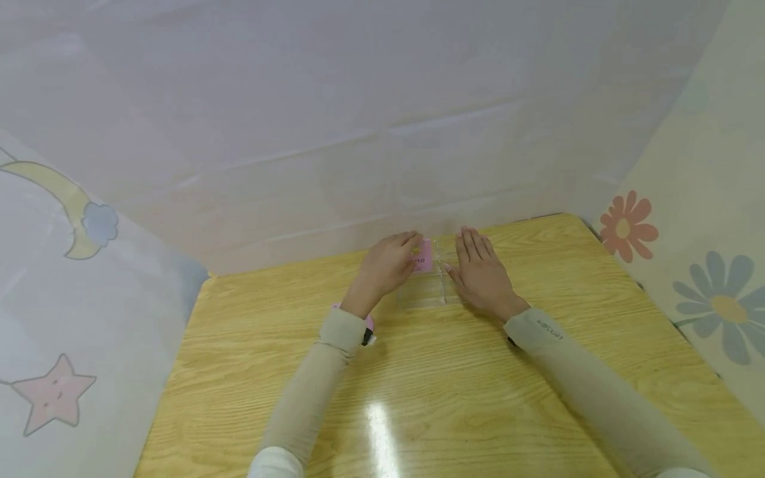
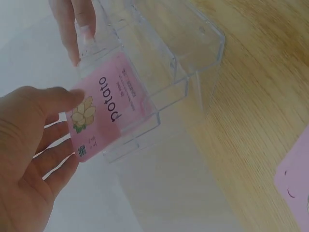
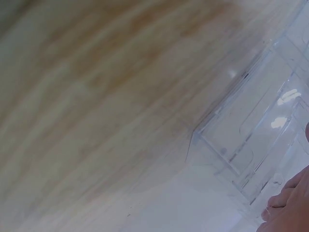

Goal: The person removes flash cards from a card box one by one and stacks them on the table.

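Observation:
My left hand [image 1: 388, 264] pinches a pink card [image 2: 104, 128] printed "potato", with a drawing of potatoes, between thumb and fingers. One end of the card lies within a clear plastic holder [image 2: 200, 60] with stepped compartments; I cannot tell how deep it sits. In the head view the holder stands at the far side of the table. My right hand [image 1: 483, 277] is at the holder's right side with its fingers nearly straight. Only part of that hand [image 3: 292, 208] shows in the right wrist view, beside the clear walls.
Another pink card [image 2: 298, 181] lies on the wooden table [image 1: 454, 392], partly hidden below the left wrist in the head view. A pale wall sheet [image 1: 358, 146] rises behind the holder. Patterned sheets with a star [image 1: 55, 393] and flowers [image 1: 728, 309] flank the table.

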A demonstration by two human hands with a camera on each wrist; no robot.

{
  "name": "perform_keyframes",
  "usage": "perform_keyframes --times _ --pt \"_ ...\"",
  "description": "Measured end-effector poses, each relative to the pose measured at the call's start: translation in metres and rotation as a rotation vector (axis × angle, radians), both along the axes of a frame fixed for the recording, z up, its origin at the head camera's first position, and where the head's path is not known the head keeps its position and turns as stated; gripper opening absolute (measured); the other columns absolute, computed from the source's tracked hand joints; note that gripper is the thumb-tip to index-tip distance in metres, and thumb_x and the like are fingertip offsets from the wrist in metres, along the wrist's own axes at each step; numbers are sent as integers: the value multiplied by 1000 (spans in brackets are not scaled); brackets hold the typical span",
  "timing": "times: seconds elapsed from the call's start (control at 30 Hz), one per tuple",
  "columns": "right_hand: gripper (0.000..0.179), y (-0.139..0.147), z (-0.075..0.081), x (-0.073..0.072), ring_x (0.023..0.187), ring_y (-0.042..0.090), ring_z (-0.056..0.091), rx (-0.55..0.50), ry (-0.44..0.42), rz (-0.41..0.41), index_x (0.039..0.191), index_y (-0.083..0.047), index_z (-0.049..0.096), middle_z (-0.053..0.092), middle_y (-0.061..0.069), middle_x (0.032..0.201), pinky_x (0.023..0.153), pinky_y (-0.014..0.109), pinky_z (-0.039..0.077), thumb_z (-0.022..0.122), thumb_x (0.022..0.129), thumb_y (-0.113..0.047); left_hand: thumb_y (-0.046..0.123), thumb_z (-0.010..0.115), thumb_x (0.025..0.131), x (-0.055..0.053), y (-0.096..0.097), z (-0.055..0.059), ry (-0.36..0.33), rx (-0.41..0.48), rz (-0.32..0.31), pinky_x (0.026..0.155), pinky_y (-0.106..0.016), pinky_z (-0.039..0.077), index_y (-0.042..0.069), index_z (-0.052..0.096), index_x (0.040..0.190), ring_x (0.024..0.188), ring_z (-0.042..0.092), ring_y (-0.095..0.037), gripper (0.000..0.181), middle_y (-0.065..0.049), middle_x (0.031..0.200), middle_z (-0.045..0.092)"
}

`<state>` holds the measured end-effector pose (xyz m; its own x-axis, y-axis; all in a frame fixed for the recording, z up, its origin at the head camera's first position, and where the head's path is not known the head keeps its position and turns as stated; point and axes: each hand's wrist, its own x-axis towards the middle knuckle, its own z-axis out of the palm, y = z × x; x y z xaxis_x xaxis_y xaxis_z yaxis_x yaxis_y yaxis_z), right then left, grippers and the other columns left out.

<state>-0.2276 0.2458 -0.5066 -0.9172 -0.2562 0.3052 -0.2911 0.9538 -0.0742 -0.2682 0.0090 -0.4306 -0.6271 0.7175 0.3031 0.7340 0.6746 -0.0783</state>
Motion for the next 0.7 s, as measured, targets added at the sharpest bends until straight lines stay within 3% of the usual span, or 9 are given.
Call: perform_keyframes --times 0.3,0.7 --pt "77 1 1 1 154 39 11 -2 2 -6 155 6 15 11 24 164 127 53 9 38 104 -46 20 66 95 -4 8 -6 45 -19 -8 108 -32 49 12 53 141 130 58 -22 49 -7 145 55" --pt "76 0 3 4 153 40 14 -13 11 0 154 7 15 13 26 163 127 53 9 40 104 -44 19 55 101 -4 12 -11 129 -53 -19 106 -29 50 10 55 140 128 60 -20 40 -6 141 58"
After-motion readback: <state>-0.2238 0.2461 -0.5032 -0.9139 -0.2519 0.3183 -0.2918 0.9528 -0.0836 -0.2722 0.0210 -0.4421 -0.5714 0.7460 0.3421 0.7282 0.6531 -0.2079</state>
